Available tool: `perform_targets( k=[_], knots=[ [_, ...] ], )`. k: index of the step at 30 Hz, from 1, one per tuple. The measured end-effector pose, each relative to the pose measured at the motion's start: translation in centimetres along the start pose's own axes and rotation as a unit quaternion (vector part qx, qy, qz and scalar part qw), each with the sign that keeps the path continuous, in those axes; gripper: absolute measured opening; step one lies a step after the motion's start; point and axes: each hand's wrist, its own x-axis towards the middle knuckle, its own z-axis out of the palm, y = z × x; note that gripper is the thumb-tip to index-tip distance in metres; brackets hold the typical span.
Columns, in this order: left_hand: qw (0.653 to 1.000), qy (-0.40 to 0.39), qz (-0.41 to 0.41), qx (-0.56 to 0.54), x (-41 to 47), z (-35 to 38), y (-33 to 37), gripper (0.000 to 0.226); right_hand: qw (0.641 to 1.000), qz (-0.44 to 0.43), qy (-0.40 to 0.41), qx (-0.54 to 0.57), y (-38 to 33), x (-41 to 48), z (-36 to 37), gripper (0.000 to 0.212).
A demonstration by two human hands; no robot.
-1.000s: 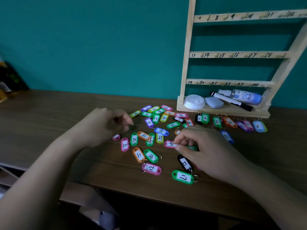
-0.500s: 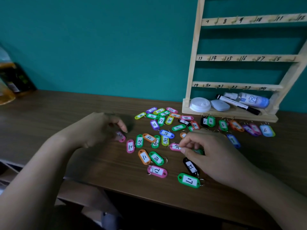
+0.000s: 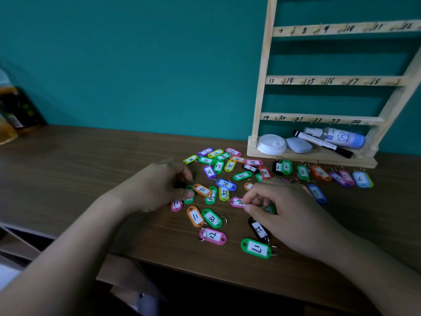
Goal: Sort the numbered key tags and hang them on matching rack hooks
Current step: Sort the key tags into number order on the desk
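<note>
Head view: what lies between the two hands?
In the head view, between the left hand and right hand lie loose tags: orange tag, green tag, yellow tag, blue tag, pink tag by the right fingertips.

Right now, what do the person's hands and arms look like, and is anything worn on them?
Both arms are bare as far as the picture shows: no sleeve covers the left forearm or the right forearm. The left hand and the right hand wear no gloves, and I see no ring, watch or bracelet on them.
</note>
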Motion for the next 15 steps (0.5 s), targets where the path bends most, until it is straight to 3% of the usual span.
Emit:
perform_targets(
  k=[7, 15],
  knots=[
    [0.997, 0.007, -0.079, -0.004, 0.8, 0.6, 0.8, 0.021, 1.0, 0.001, 0.004, 0.002, 0.0, -0.1, -0.2, 0.01],
    [0.996, -0.003, -0.089, -0.025, 0.0, -0.5, 1.4, 0.026, 1.0, 0.003, 0.004, 0.009, 0.2, 0.0, -0.5, 0.012]
  ],
)
